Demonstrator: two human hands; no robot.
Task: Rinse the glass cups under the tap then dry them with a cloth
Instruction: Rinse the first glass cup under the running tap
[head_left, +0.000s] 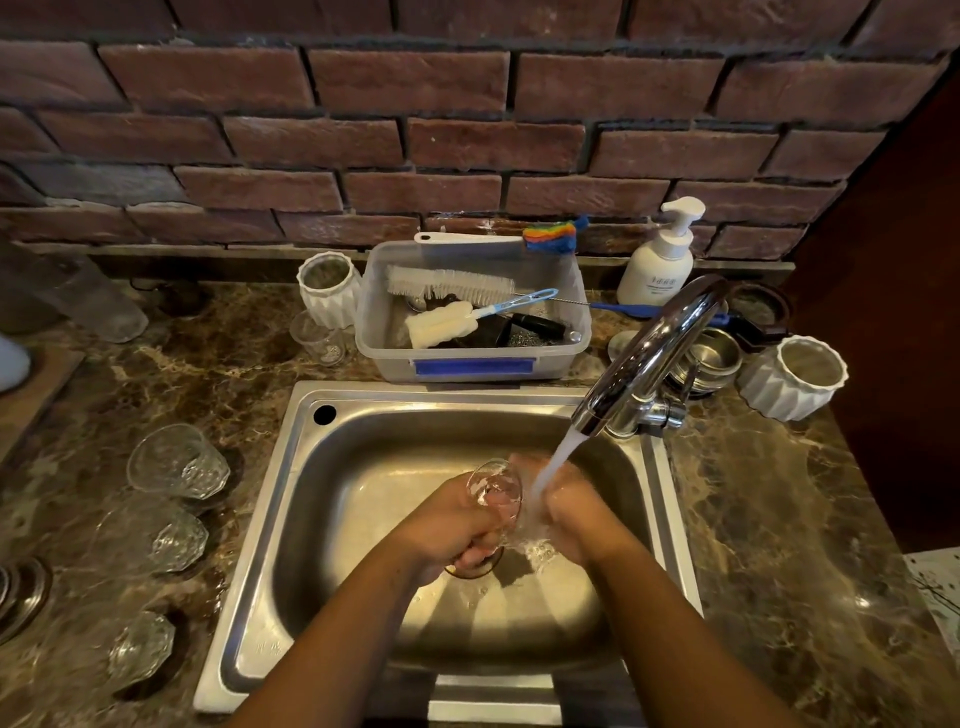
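Now you are rinsing: your left hand (457, 525) is gripping the clear, wet glass (493, 493), tilted above the sink (363, 447). Your right hand (571, 506) is sitting just beside it under the tap's (649, 353) stream, its grip hidden by water. Next you are likely needing a dry cloth.

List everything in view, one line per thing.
glass cup: one, clear, over the sink, at the stream
faceted cups: three, clear, counter left of sink
tap: one, chrome, right of sink, running
sink: one, steel, centre
tub: one, clear plastic, behind sink, holding brushes
soap bottle: one, white, right of tub
ribbed pots: two, white, one left of tub, one far right
counter: brown marble
left hand: grips glass cup
right hand: in stream beside cup, grip unclear
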